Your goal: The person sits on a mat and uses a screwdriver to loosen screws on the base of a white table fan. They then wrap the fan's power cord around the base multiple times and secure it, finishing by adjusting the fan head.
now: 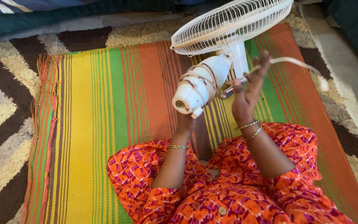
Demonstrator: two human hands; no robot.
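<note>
Holding a white fan (224, 37) up over a striped mat (117, 95).
Left hand (186, 121) gripping under the motor housing (199, 85), cord-wrapped; right hand (249, 89) beside it, fingers spread, cord (295, 62) across the fingertips; grille above and beyond both.

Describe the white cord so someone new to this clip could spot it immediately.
Start at the white fan lying tilted over the striped mat. Its motor housing, held from below by the left hand, has cord wound round it. From there the white cord runs over the raised right hand, the only loose, thin strand.
</note>
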